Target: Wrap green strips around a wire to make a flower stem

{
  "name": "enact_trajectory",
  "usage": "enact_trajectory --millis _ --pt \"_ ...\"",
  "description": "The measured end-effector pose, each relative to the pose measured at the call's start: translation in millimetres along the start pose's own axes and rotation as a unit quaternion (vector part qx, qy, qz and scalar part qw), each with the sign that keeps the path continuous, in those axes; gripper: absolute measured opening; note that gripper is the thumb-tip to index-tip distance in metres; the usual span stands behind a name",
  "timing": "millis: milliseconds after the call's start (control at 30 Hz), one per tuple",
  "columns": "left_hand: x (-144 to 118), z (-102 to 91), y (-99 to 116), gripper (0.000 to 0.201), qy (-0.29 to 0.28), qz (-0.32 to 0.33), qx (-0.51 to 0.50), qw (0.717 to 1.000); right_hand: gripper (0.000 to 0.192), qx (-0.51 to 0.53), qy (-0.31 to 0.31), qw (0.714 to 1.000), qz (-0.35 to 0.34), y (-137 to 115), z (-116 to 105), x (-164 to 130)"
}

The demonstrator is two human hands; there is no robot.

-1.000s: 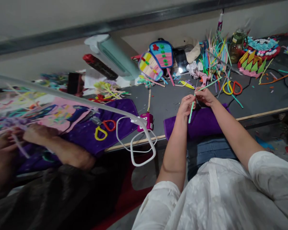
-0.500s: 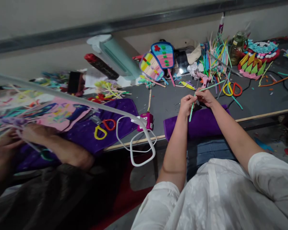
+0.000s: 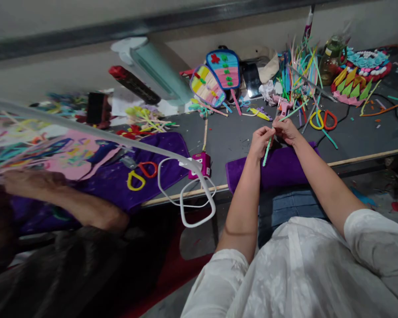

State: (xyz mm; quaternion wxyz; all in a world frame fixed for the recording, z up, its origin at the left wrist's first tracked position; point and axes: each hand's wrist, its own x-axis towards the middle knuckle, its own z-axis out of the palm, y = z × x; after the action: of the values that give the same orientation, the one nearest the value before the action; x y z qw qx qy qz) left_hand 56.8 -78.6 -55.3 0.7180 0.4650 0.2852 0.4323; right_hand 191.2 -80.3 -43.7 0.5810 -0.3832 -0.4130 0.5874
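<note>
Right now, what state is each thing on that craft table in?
Left hand: grip shut on the green pipe cleaner.
Right hand: grip shut on it too.
Green pipe cleaner: bent between both hands.
Purple towel roll: rolled up, under the wrists.
Pink glue gun: lying on the table, white cable attached.
Red-and-yellow-handled scissors: lying flat.
Co-worker's hand: resting on purple cloth.

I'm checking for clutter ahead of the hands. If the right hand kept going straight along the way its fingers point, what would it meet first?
The right hand points toward the left hand, both pinching a green pipe cleaner. It would likely meet the left hand's fingertips first; they look nearly touching, though depth is unclear.
</note>
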Motion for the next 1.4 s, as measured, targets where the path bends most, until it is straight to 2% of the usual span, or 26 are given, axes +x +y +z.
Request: enact_trajectory --millis 167,300,433,600,700,800,900,1100,1400 --pt "2.3 0.2 -2.0 0.037 0.044 0.044 0.037 0.997 0.029 -0.014 0.008 1.000 0.013 1.1 0.4 0.9" --pt "2.3 -4.6 -0.5 0.038 0.047 -0.009 0.003 0.999 0.026 -0.002 -0.012 1.000 0.020 0.0 1.2 -0.4" --pt "1.5 -11.1 2.5 0.035 0.008 -0.068 -0.048 0.996 0.024 0.019 -0.051 0.998 0.019 -1.9 2.4 -2.8" --pt "-0.3 -12.8 3.1 0.033 -0.047 -0.089 -0.067 0.993 0.026 0.022 -0.079 0.997 0.010 -5.4 3.2 -6.6" --pt "-0.9 -7.3 1.8 0.033 -0.043 -0.054 -0.034 0.997 0.027 0.013 -0.049 0.999 0.009 -4.0 1.2 -4.8" --pt "0.3 -2.1 0.6 0.030 -0.006 0.014 0.009 1.000 0.029 -0.001 -0.011 1.000 0.013 0.0 -0.5 -0.7" --pt "2.2 -0.9 0.1 0.029 0.036 0.049 0.036 0.998 0.030 -0.014 0.005 1.000 0.008 2.6 0.2 1.7" --pt "2.7 -4.4 -0.2 0.031 0.074 0.044 0.028 0.996 0.024 -0.004 0.003 1.000 0.016 -0.8 4.5 0.3" --pt "6.5 -8.5 -4.0 0.029 0.076 0.030 0.002 0.997 0.023 0.015 0.008 1.000 0.017 1.6 3.5 2.1"
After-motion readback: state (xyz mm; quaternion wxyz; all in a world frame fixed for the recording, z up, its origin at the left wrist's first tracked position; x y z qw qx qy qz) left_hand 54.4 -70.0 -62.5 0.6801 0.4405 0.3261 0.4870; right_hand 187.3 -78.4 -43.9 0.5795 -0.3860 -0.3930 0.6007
